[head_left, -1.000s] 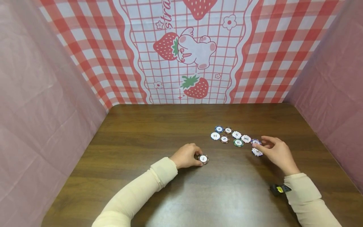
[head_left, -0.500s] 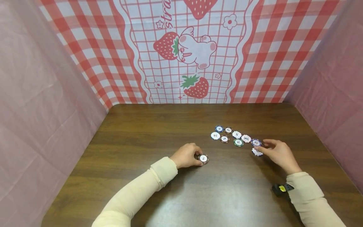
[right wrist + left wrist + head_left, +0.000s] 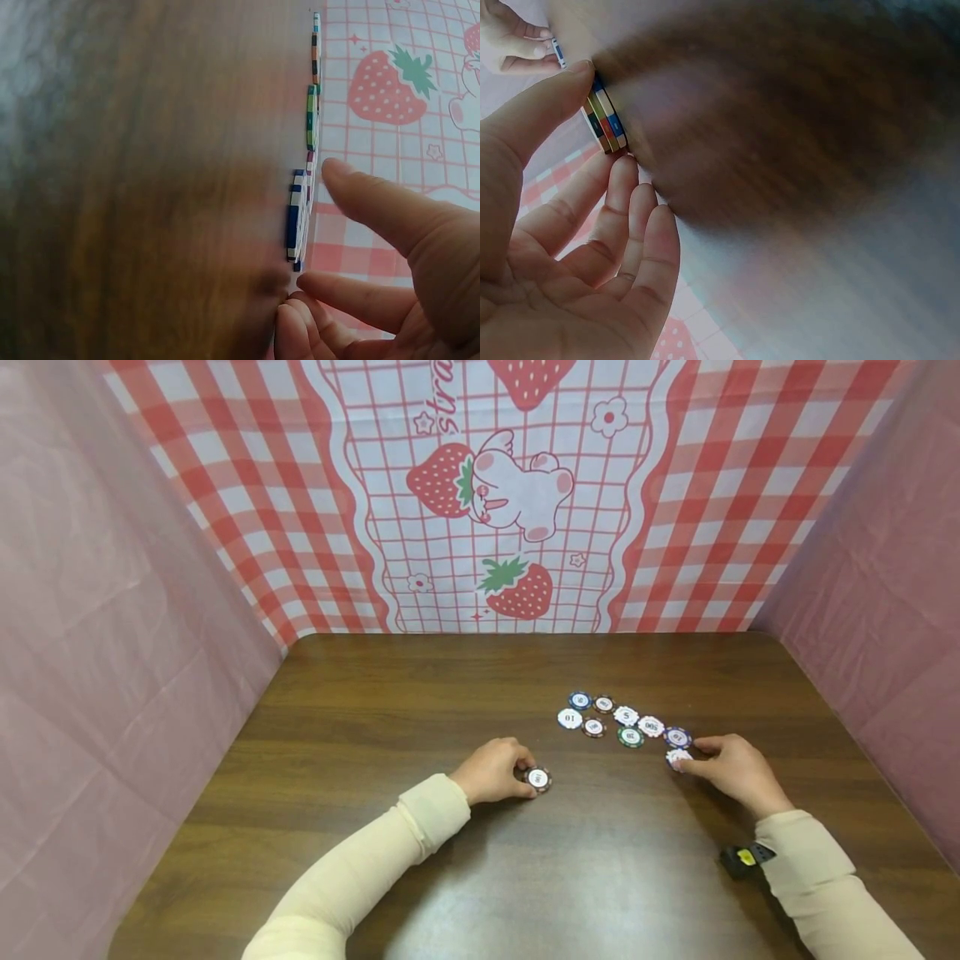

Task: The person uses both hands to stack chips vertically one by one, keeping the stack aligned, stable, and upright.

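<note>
My left hand [image 3: 491, 772] pinches a small stack of poker chips [image 3: 537, 778] by its edges, thumb on the near side and fingers on the far side. The stack's coloured rims [image 3: 605, 120] show in the left wrist view, low over the wood, and the top chip reads 100. My right hand [image 3: 738, 770] is at the right end of a group of flat chips. Its thumb lies over a white chip [image 3: 678, 760], and its index fingertip is beside a blue-rimmed chip [image 3: 677, 737]. In the right wrist view the thumb [image 3: 375, 196] stands apart from the nearest chip rim [image 3: 292, 225].
More chips lie left of the right hand in two rough rows, among them a green one [image 3: 631, 737], a white 500 [image 3: 651, 727] and a white 10 [image 3: 569, 719]. The wooden table [image 3: 390, 693] meets a checked strawberry cloth [image 3: 517, 527] behind; pink cloth [image 3: 862, 568] hangs at both sides.
My right hand has drawn back from the blue-rimmed chip, uncovering it, and its thumb has come down over the white chip in front. The left hand has stayed put with its chips.
</note>
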`<move>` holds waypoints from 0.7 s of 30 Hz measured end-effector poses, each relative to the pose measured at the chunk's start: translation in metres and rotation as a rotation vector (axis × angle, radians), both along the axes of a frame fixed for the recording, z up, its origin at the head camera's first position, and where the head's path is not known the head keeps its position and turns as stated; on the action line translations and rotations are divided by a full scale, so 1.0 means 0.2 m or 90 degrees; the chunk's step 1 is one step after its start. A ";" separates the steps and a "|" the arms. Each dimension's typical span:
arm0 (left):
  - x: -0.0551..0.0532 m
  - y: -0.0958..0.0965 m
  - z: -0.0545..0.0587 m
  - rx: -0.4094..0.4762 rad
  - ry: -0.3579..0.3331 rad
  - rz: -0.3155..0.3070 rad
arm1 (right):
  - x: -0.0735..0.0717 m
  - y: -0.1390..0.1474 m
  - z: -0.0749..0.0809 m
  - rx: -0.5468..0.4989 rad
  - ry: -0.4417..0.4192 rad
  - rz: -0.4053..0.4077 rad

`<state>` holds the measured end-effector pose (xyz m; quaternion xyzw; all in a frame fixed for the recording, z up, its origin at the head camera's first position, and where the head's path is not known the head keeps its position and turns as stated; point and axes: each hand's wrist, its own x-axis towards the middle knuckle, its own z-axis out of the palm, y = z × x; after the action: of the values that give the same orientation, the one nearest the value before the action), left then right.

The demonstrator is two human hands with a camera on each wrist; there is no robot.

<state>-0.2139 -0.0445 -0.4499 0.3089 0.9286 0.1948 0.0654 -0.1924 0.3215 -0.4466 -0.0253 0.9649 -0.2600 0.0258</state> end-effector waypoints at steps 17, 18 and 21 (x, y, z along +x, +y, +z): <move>0.00 0.00 -0.01 0.003 0.004 -0.003 | -0.01 -0.02 0.00 0.033 0.019 0.007; 0.00 0.00 -0.01 0.001 0.003 -0.002 | -0.01 -0.02 0.00 0.034 0.017 0.005; 0.00 0.00 -0.01 0.005 0.003 -0.001 | -0.01 -0.02 0.01 0.037 0.012 0.003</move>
<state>-0.2137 -0.0447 -0.4510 0.3102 0.9279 0.1974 0.0620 -0.1944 0.3173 -0.4446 -0.0290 0.9723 -0.2312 0.0177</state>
